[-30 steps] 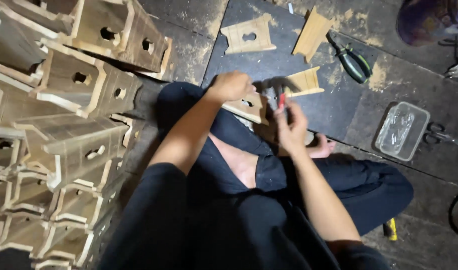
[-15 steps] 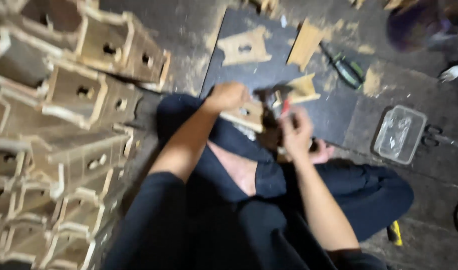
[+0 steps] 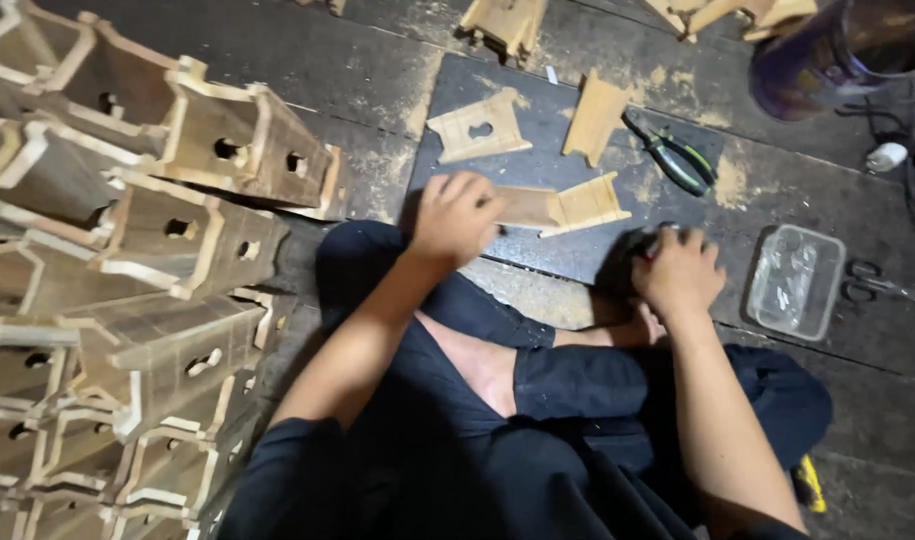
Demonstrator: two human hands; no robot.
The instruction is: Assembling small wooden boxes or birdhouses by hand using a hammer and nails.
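Two hands work over a dark mat (image 3: 537, 130) on the dusty floor. The left hand (image 3: 455, 218) is closed on the end of a notched wooden piece (image 3: 562, 207), pressing it flat on the mat. The right hand (image 3: 679, 272) is curled around a small dark tool with a red part (image 3: 649, 243), just right of the piece; what kind of tool it is cannot be made out. Farther up the mat lie a flat wooden panel with a hole (image 3: 477, 125), a plain slat (image 3: 594, 117) and green-handled pliers (image 3: 674, 158). A clear plastic box (image 3: 795, 281) sits right of the right hand. Stacked wooden boxes (image 3: 167, 230) fill the left side.
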